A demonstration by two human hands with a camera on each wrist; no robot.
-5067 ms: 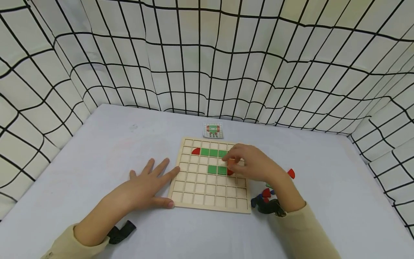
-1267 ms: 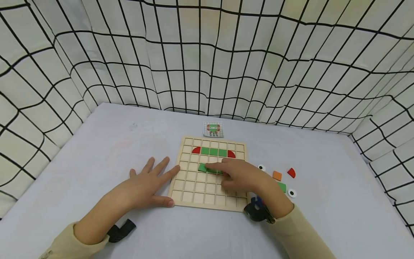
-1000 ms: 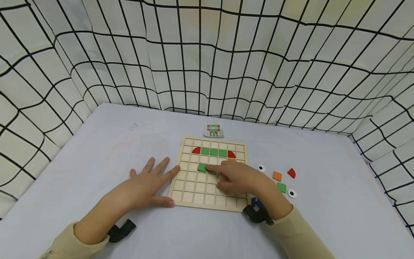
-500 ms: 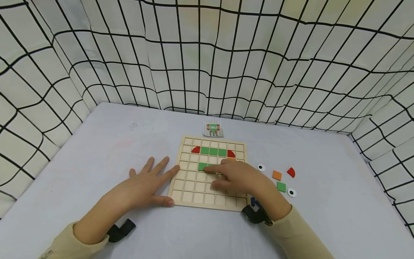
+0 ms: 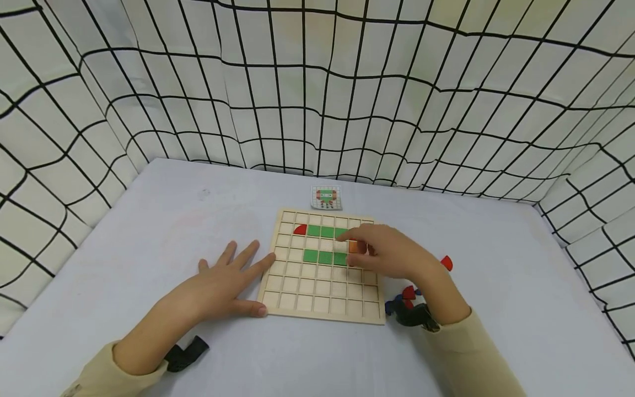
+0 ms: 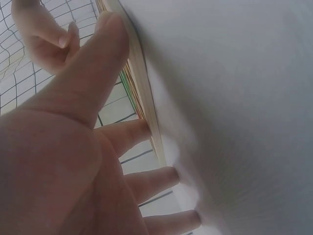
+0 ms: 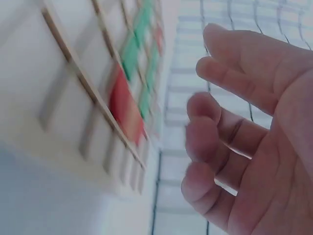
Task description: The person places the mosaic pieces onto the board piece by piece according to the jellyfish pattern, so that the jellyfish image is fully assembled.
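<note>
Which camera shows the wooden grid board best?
The head view. It looks down on the wooden grid board, so most of it shows, though the right hand covers part. The left wrist view shows it nearly edge-on, partly behind the left hand; the right wrist view shows only a slanted, blurry part.

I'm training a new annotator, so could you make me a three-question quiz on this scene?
1. How many green squares form the nearer green row on the wooden grid board?
2. True or false: the left hand is curled into a fist.
3. Where is the picture card? A) under the board; B) beyond the board's far edge; C) in the left hand

Key: 1. Three; 2. False, its fingers are spread; 3. B
</note>
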